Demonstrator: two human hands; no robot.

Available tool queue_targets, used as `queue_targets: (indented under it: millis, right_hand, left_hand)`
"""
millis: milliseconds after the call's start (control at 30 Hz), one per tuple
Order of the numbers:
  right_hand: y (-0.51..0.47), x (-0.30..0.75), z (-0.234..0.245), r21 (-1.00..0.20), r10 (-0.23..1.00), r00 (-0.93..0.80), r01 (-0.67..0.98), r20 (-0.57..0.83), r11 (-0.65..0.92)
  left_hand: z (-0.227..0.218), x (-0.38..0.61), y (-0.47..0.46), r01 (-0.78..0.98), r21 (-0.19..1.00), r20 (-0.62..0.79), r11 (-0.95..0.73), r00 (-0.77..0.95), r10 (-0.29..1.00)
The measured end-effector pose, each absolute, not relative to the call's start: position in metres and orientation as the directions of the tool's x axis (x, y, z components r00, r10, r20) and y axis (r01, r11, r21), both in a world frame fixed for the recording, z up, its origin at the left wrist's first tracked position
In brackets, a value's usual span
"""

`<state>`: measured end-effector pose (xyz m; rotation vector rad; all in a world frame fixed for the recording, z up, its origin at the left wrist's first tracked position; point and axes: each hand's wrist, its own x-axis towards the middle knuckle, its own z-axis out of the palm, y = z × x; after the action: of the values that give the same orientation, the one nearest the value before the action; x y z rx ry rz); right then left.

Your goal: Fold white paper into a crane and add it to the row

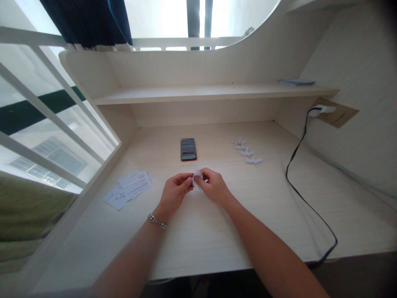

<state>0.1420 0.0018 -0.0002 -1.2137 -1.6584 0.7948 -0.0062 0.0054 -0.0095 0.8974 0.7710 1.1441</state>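
A small piece of folded white paper (197, 179) is pinched between my two hands above the middle of the desk. My left hand (175, 191) grips its left edge with thumb and forefinger; a bracelet (157, 221) circles that wrist. On the other side, my right hand (214, 186) holds the paper with its thumb across the front. My fingers hide part of the folds. Just beyond my hands lies a phone (188, 150), its screen blurred. Several folded paper cranes (253, 160) stand in a row to the right of the phone.
Loose printed paper sheets (128, 190) overlap on the desk (198, 248) at left. A black cable (294, 186) runs from a wall socket (336, 112) down over the desk's front edge at right. A shelf (186, 93) spans the back, with a thin booklet (297, 82) on it. White railings stand at left.
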Motion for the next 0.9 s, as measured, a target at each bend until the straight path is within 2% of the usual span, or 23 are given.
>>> queue_targets:
  millis: [100,200,267,333,433,667,900]
  right_hand:
    - [0.001,0.141,0.000,-0.851,0.950,-0.074,0.426,0.304,0.306]
    - [0.002,0.142,-0.001,-0.864,0.955,-0.067,0.411,0.290,0.292]
    - [0.004,0.143,-0.002,-0.921,0.966,-0.116,0.296,0.230,0.254]
    - [0.006,0.145,-0.002,-0.981,0.968,-0.211,0.104,0.138,0.162]
    - [0.010,0.147,-0.004,-0.995,0.949,-0.309,-0.095,0.059,0.031]
    - [0.011,0.148,-0.006,-0.997,0.971,-0.230,0.016,0.063,0.069]
    - [0.011,0.145,-0.008,-0.998,0.971,-0.240,-0.055,0.011,-0.002]
  left_hand:
    - [-0.012,-0.006,0.006,-0.393,0.908,-0.053,0.148,0.244,0.968]
    - [-0.014,-0.007,0.006,-0.351,0.926,-0.058,0.138,0.229,0.972]
    - [-0.014,-0.008,0.007,-0.339,0.931,-0.062,0.135,0.219,0.974]
    - [-0.013,-0.009,0.007,-0.342,0.930,-0.061,0.130,0.206,0.977]
    - [-0.013,-0.009,0.008,-0.344,0.931,-0.065,0.126,0.182,0.981]
    - [-0.018,-0.007,0.010,-0.241,0.964,-0.070,0.115,0.189,0.979]
    - [-0.018,-0.007,0.011,-0.129,0.989,-0.050,0.071,0.163,0.985]
